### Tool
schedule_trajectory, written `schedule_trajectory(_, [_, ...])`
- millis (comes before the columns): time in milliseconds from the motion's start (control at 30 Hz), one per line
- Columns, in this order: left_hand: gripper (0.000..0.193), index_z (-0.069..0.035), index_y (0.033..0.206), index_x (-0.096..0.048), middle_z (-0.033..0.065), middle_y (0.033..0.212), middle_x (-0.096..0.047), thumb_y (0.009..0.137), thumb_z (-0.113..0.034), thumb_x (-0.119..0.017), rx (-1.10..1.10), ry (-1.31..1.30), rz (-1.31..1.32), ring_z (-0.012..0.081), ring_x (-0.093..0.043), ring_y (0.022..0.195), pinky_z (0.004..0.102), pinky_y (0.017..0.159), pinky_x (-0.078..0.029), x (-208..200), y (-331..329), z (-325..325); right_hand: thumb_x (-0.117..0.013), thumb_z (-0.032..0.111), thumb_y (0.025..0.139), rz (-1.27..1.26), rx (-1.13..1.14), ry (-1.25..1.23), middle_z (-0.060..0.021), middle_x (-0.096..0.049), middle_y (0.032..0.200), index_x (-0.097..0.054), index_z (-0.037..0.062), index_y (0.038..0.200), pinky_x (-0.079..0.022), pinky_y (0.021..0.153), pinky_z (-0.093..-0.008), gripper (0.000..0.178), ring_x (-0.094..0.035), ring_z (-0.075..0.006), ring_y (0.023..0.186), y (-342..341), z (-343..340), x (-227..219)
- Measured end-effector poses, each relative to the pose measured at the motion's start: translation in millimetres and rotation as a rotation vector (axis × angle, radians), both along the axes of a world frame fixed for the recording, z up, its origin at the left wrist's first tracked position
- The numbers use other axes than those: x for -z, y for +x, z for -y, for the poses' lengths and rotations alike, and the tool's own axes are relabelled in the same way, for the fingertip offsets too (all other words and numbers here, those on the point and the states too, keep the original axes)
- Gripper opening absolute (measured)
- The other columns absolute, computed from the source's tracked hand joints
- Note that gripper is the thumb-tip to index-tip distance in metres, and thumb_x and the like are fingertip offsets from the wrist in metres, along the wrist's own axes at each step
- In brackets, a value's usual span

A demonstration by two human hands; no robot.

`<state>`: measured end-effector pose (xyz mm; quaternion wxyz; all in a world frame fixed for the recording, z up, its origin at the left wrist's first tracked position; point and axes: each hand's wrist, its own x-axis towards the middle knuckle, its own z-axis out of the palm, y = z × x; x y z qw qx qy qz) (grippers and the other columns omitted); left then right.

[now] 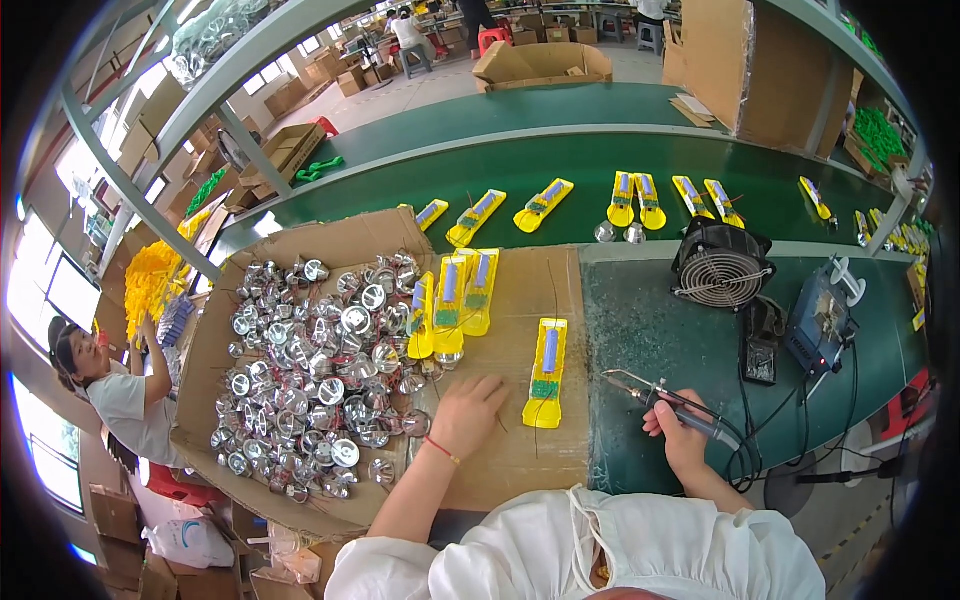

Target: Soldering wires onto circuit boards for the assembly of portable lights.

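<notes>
My right hand (680, 436) is closed around the grey handle of a soldering iron (712, 428). The iron's thin metal tip points left, just short of a yellow plastic housing (544, 392). That housing lies face up on a cardboard sheet (512, 290) and holds a blue cylindrical cell, a green circuit board and thin dark wires. My left hand (468, 416) rests on the cardboard left of this housing, fingers loosely stretched and apart, with nothing seen in them. Several more yellow housings (447, 310) lie side by side beyond it, against the box of silver reflector cups (330, 390).
A black fan (722, 270) stands at the back right, beside a blue soldering station (822, 325) and a small black tray (760, 345). Cables hang near my right arm. More housings line the green conveyor (590, 160). A co-worker (125, 390) handles yellow parts at left.
</notes>
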<state>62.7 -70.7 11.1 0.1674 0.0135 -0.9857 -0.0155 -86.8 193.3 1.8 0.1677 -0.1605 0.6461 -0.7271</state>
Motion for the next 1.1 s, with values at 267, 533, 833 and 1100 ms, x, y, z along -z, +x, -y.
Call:
schedule_trajectory(267, [0.005, -0.009, 0.065, -0.059, 0.0049, 0.070, -0.057, 0.068, -0.013, -0.058, -0.242, 0.051, -0.086, 0.0213, -0.056, 0.070, 0.0328, 0.063, -0.044, 0, -4, 29, -0.057, 0.008, 0.081, -0.001, -0.009, -0.017, -0.0117, -0.060, 0.069, -0.050, -0.0016, 0.086, -0.047, 0.048, -0.0223, 0.013, -0.058, -0.0135, 0.055, 4, 3, -7])
schedule_trajectory(533, [0.011, 0.002, 0.083, -0.061, 0.0131, 0.082, -0.060, 0.072, 0.002, -0.060, -0.392, 0.608, -0.459, 0.0232, -0.058, 0.074, 0.0306, 0.066, -0.047, -48, -24, 6, -0.059, 0.015, 0.082, 0.145, -0.050, -0.071, -0.0099, -0.061, 0.076, -0.052, 0.0004, 0.090, -0.050, 0.055, -0.0256, 0.018, -0.059, -0.0126, 0.065, 3, -8, -3])
schedule_trajectory(833, [0.028, 0.005, 0.088, -0.062, 0.0149, 0.082, -0.062, 0.082, -0.023, -0.060, -0.543, 0.679, -0.639, 0.0244, -0.055, 0.070, 0.0334, 0.064, -0.045, -74, -6, 12, -0.059, 0.018, 0.082, 0.001, -0.051, -0.105, -0.0039, -0.058, 0.070, -0.053, 0.0014, 0.085, -0.046, 0.053, -0.0229, 0.018, -0.055, -0.0085, 0.060, 7, -12, -22])
schedule_trajectory(1100, [0.011, 0.002, 0.084, -0.056, 0.0036, 0.078, -0.056, 0.085, -0.009, -0.053, -0.262, 1.129, -0.261, 0.0127, -0.047, 0.070, 0.0269, 0.063, -0.040, -62, -4, -22, -0.059, 0.020, 0.081, -0.049, -0.046, -0.101, -0.0023, -0.057, 0.066, -0.053, 0.0029, 0.085, -0.044, 0.049, -0.0213, 0.018, -0.054, -0.0072, 0.056, 12, -7, -24])
